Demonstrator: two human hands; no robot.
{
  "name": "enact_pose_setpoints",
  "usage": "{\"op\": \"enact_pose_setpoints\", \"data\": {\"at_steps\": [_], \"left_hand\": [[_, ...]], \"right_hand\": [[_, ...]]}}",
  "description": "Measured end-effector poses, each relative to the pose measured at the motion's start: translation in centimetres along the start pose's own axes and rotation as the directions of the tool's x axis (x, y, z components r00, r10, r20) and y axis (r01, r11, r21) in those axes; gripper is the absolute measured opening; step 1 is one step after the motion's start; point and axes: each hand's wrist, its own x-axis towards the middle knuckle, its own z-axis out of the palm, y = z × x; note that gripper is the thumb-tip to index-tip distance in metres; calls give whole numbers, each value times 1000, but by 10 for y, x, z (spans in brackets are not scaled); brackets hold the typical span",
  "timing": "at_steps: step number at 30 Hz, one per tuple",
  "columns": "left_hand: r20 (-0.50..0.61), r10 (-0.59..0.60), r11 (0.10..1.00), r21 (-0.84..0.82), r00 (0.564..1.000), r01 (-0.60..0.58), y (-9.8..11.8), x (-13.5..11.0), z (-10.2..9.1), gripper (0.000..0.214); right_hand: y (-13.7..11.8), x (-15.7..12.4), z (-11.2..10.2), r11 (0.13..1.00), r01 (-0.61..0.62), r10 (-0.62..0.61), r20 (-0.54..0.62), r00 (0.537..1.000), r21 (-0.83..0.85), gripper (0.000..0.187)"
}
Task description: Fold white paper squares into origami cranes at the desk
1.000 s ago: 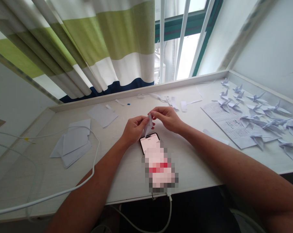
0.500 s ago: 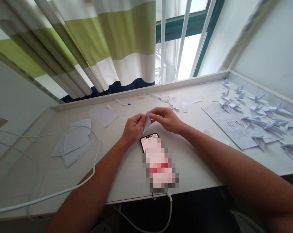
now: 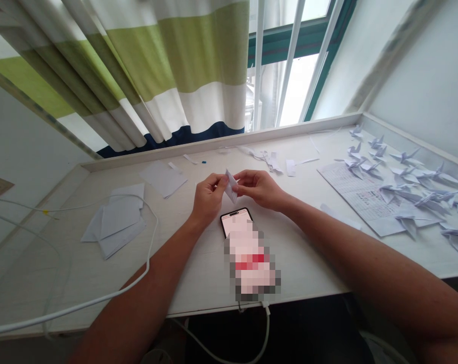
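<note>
A small folded piece of white paper (image 3: 231, 185) is held between both my hands above the middle of the table. My left hand (image 3: 209, 197) pinches its left side with closed fingers. My right hand (image 3: 261, 187) pinches its right side, fingers curled. Just below the hands a phone (image 3: 247, 250) lies face up on the white table (image 3: 198, 273), its screen lit and a white cable plugged in at the near end.
A stack of white paper squares (image 3: 117, 222) lies at the left, another sheet (image 3: 163, 178) behind it. Several folded paper cranes (image 3: 411, 177) cover the right side over a printed sheet (image 3: 360, 194). Paper scraps (image 3: 270, 161) sit near the window ledge. A white cable (image 3: 100, 298) loops across the left.
The folded paper has been turned and lifted a little between the fingers; it now sits higher, clear of the phone's top edge. Both hands stay in the same place.
</note>
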Motion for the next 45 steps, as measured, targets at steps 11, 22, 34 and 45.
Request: {"op": "enact_pose_setpoints", "data": {"at_steps": [11,22,34,45], "left_hand": [[-22,30,998,60,999,-29,5,1,-7,37],[-15,90,987,133,996,-87,9,-3,-4,40],[-11,40,997,68,999,-39,10,-2,-4,29],[40,-79,991,-102,996,83,4,1,-5,29]], "right_hand": [[-3,-3,-1,990,15,-12,23,1000,-139,30],[-5,-3,6,997,-31,36,75,997,-69,44],[-6,-4,2,992,-37,46,74,996,-118,40],[-7,-6,1,985,-8,23,89,996,-173,42]]}}
